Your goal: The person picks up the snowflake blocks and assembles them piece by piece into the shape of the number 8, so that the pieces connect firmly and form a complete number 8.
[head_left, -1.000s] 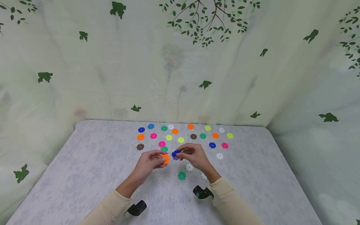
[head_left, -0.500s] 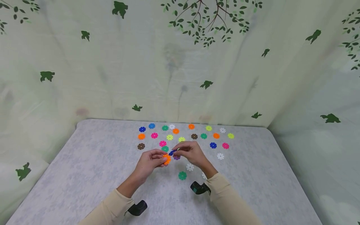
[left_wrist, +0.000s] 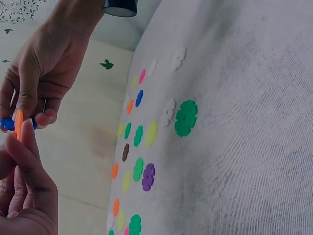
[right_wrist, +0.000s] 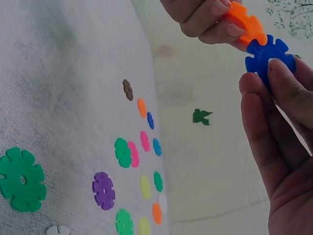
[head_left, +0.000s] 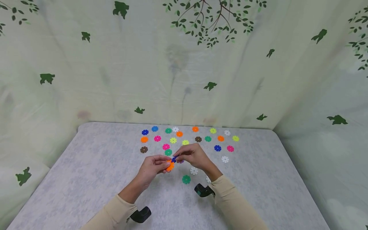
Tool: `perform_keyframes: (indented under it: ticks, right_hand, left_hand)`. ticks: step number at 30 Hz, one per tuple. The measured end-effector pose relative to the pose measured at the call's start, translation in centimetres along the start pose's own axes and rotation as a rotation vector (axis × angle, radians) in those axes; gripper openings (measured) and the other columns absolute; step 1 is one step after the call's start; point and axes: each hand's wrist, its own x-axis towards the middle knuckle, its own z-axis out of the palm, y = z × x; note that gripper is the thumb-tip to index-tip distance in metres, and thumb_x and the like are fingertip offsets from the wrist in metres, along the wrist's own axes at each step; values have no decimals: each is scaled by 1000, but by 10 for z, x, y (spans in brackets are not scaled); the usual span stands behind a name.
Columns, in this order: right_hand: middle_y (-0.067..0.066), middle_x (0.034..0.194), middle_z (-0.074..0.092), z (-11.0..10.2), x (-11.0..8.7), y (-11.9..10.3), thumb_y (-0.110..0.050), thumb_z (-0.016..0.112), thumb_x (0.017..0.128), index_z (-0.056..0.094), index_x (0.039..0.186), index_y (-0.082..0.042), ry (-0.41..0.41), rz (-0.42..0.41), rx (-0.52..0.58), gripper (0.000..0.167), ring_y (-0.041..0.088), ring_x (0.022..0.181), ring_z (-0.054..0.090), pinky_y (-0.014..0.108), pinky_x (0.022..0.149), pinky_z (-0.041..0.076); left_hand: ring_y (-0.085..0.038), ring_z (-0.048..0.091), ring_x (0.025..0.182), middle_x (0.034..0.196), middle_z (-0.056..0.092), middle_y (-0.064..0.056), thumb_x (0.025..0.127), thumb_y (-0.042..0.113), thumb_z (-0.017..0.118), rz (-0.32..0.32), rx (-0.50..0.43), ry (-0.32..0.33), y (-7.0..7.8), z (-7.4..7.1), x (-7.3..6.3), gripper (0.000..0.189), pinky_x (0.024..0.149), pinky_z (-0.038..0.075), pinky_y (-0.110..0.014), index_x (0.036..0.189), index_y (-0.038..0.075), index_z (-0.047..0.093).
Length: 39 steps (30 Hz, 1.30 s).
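My left hand (head_left: 153,166) pinches an orange notched plastic disc (head_left: 170,166) between thumb and fingers, above the middle of the table. Opposite it, my right hand (head_left: 192,154) pinches a dark blue disc (right_wrist: 270,56) of the same flower-like kind. In the right wrist view the orange disc (right_wrist: 247,24) and the blue one meet at their rims, at an angle to each other. Whether their notches are fully interlocked I cannot tell. Under the hands lies a purple disc (right_wrist: 103,191), mostly hidden in the head view.
Several loose discs in many colours lie spread over the back half of the grey table (head_left: 95,179). Nearer me are a green disc (head_left: 186,179) and a white disc (head_left: 194,171). A printed cloth (head_left: 120,80) hangs behind the table's back edge.
My right hand has moved left, bringing the blue disc from apart to against the orange disc's edge. The blue disc has turned more edge-on. My left hand has barely moved.
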Motion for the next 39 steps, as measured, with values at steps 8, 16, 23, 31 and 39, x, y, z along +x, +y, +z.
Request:
perform_keyframes:
  ticks: [8,16,23,31,39]
  right_hand:
    - [20,82,69,5,-2,24,13,68,81,71,91,11,30,-96,2,11,21,70,68,34,68,59]
    - [19,81,70,7,-3,18,16,69,78,73,88,8,0,-126,-83,14,28,68,68,30,66,59]
    - [23,84,69,1,-2,-6,16,67,80,70,91,13,-62,-34,-95,12,29,72,67,29,70,58]
    - [18,84,70,2,-3,-4,12,69,80,72,88,8,-101,-82,-140,9,17,75,65,29,69,58]
    - [5,92,70,-7,-17,36,-10,76,83,74,99,-4,1,187,-256,18,11,78,59,24,71,53]
  left_hand:
    - [-17,65,69,85,69,-9,91,-4,61,-16,-63,83,2,8,-8,19,67,55,-20,109,-10,65]
    - [-17,65,73,89,71,-11,91,-3,62,-20,-55,105,4,11,-14,19,68,55,-19,107,-11,66]
    - [-17,66,82,99,70,-10,95,9,61,-25,-1,-73,4,-1,-10,28,77,56,-22,116,-9,61]
    - [-16,66,84,95,68,-3,95,31,61,-29,71,-300,0,-11,-2,49,83,55,-28,121,-10,59]
    - [-17,65,87,96,71,-6,95,33,61,-43,91,-269,-10,-9,3,50,88,54,-31,120,-11,59]
